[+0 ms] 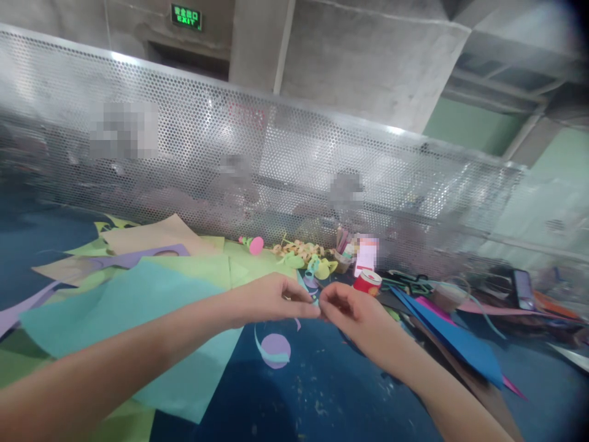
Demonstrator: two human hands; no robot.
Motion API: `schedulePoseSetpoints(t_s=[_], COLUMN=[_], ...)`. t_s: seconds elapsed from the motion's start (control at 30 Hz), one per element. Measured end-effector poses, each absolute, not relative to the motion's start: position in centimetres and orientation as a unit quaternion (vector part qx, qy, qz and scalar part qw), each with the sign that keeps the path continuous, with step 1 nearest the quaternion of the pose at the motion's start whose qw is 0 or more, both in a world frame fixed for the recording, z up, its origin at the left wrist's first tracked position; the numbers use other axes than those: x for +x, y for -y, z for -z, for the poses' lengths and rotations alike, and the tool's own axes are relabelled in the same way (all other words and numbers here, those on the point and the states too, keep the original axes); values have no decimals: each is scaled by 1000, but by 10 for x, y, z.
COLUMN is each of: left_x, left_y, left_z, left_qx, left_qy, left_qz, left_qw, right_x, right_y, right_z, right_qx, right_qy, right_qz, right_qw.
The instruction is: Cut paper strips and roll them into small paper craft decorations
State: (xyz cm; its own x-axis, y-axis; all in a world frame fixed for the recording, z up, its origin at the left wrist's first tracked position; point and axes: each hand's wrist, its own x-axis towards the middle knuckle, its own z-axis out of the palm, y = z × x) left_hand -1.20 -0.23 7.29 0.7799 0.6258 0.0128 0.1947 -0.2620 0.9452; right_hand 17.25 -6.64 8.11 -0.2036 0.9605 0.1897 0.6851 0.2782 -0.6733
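My left hand [280, 299] and my right hand [350, 309] meet at the fingertips above the dark blue table [317, 387]. Both are closed in a pinch. A tiny pale blue bit shows between them, too small to name. Below my left hand lies a purple disc [276, 342] with a curved light blue strip [275, 357] across it. Just beyond the fingers stands a small blue and purple piece [311, 270]. A large turquoise sheet [184, 350] lies under my left forearm.
Green, tan and purple sheets [156, 252] spread on the left. At the back are a pink round piece [256, 245], a heap of pale orange curls [301, 250] and a red can [367, 282]. Blue sheets [455, 337] lie right. A perforated metal screen [294, 153] borders the table.
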Motion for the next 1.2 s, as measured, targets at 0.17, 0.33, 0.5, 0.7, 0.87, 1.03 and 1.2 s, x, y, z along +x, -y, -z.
schedulePoseSetpoints(t_s=[0.17, 0.33, 0.5, 0.7, 0.87, 1.03, 1.2], left_x=[-12, -13, -13, -13, -13, -14, -13], left_y=[1, 1, 1, -1, -1, -1, 0], left_z=[-69, -72, -74, -75, -74, -75, -73], left_qx=[783, 788, 783, 753, 744, 750, 775], left_qy=[-265, -275, -315, -298, -291, -290, -280], left_qz=[-217, -214, -239, -240, -237, -212, -240], left_qw=[519, 509, 480, 535, 554, 556, 514], right_x=[171, 175, 177, 176, 175, 173, 169], right_y=[67, 65, 62, 61, 62, 63, 63], right_z=[-82, -82, -80, -80, -81, -81, -81], right_qx=[-552, -529, -529, -535, -549, -557, -541], right_qy=[732, 732, 736, 721, 722, 730, 747], right_qz=[-249, -274, -258, -269, -240, -191, -170], right_qw=[313, 329, 334, 348, 346, 345, 347])
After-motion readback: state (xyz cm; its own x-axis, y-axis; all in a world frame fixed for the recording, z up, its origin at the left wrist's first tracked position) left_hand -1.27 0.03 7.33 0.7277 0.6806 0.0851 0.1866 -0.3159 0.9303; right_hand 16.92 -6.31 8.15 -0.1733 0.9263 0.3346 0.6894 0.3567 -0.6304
